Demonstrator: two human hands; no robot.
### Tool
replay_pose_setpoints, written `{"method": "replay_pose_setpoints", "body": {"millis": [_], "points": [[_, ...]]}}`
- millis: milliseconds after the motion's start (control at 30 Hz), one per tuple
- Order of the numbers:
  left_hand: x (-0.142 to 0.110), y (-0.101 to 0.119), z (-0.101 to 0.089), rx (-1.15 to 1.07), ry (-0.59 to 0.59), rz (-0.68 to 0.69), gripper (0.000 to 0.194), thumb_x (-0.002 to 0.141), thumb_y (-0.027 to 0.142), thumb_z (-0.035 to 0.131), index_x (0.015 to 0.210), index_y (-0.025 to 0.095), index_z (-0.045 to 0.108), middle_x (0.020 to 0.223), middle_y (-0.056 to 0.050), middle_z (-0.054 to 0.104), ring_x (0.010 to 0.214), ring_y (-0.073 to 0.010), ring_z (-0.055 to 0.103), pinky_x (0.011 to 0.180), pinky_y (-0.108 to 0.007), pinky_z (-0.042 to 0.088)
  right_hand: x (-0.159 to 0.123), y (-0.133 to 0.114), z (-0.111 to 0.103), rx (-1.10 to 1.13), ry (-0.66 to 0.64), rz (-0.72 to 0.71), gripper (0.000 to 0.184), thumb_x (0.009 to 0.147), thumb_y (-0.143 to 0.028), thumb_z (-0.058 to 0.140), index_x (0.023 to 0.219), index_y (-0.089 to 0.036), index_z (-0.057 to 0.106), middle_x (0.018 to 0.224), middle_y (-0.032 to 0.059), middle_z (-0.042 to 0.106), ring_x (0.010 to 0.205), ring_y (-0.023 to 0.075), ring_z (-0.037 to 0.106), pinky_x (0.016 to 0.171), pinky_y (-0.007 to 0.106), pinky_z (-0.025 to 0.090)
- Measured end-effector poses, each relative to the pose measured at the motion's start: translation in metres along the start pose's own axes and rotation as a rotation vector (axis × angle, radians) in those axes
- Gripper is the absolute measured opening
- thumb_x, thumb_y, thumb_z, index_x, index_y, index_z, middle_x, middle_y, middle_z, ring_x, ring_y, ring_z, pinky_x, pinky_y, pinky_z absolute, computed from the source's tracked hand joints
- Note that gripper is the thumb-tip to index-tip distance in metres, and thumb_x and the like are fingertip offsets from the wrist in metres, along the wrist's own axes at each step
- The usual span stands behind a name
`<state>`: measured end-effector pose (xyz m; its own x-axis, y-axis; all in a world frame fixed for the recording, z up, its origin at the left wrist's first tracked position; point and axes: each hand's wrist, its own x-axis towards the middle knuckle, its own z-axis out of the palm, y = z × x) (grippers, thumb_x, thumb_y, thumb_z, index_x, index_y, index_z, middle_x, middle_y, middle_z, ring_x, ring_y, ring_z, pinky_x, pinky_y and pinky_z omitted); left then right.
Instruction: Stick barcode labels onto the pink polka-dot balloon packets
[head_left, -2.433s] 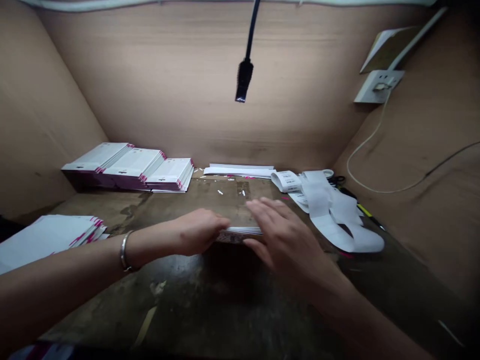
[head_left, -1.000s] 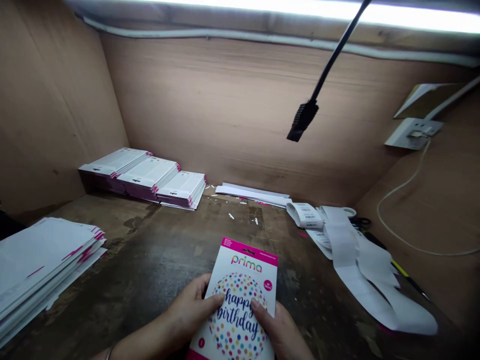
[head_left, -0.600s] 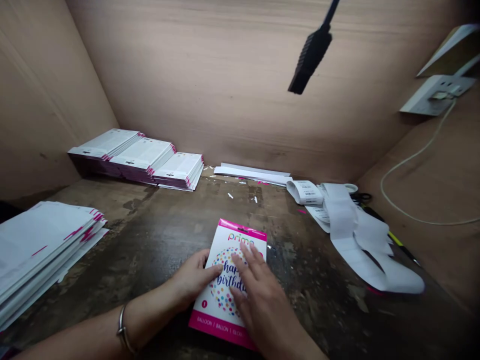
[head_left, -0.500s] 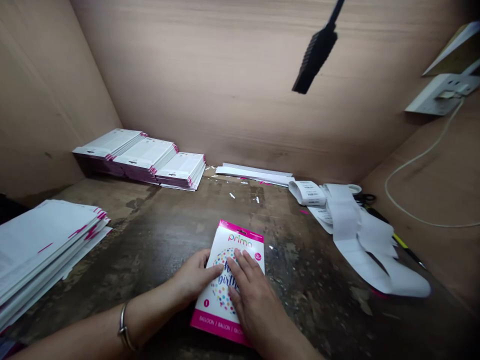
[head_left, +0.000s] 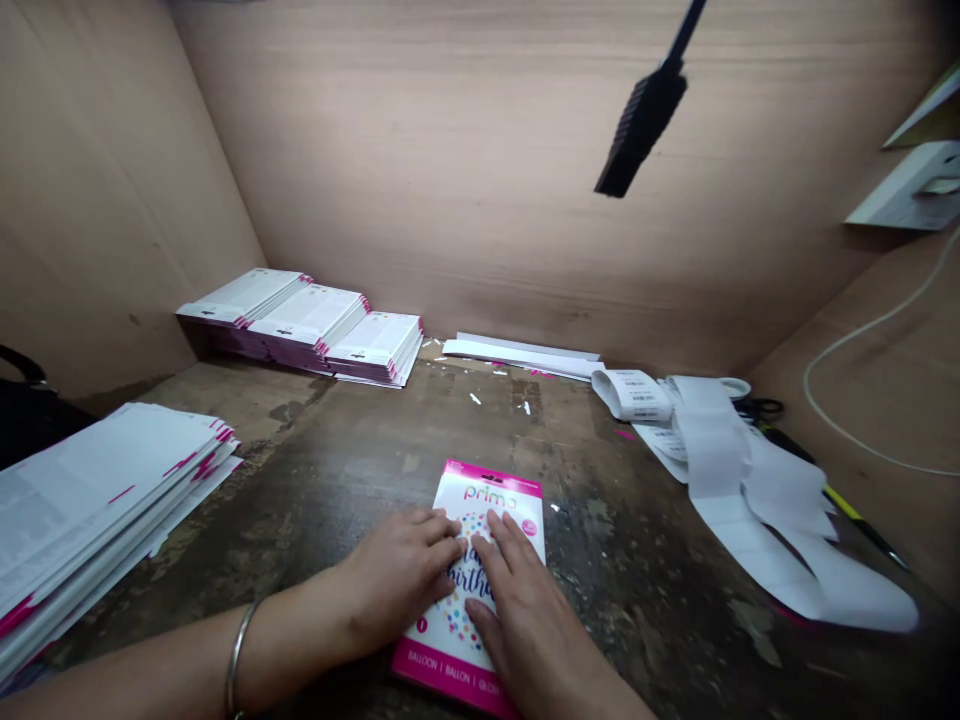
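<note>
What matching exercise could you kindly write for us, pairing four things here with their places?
1. Packet
2. Bracelet
3. Label strip
4. Black connector

A. On the right side of the table
B. Hanging before the back wall
C. Under the left hand and right hand
D. Around the left forearm

Pairs: 1-C; 2-D; 3-A; 4-B

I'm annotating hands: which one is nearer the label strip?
Right: the right hand is left of the label strip, apart from it; the left hand is farther left.
</note>
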<state>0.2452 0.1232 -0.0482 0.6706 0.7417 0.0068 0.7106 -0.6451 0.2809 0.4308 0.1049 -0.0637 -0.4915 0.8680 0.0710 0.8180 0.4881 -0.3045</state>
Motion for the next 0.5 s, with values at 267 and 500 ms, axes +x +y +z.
{"method": "replay_pose_setpoints", "body": {"millis": [267, 500], "points": [[0.017, -0.007, -0.024, -0.019, -0.046, -0.002, 0.017, 0.076, 0.022, 0.058, 0.091, 0.02, 0.066, 0.088, -0.005, 0.068, 0.079, -0.0206, 0.063, 0.072, -0.028, 0.049, 0.014, 0.015, 0.014, -0.043, 0.105, -0.089, 0.045, 0.08, -0.021, 0.055, 0.125, -0.018, 0.055, 0.133, 0.0104, 0.049, 0.12, 0.0304, 0.047, 0.097, 0.046, 0.045], [0.151, -0.091, -0.056, 0.106, 0.26, -0.186, 0.024, 0.089, 0.018, 0.044, 0.099, 0.013, 0.065, 0.101, -0.01, 0.065, 0.095, -0.0196, 0.06, 0.085, -0.031, 0.046, 0.017, 0.043, 0.052, -0.169, 0.332, -0.292, 0.043, 0.077, -0.035, 0.064, 0.117, -0.021, 0.06, 0.122, 0.0098, 0.058, 0.105, 0.0304, 0.06, 0.084, 0.038, 0.054]]}}
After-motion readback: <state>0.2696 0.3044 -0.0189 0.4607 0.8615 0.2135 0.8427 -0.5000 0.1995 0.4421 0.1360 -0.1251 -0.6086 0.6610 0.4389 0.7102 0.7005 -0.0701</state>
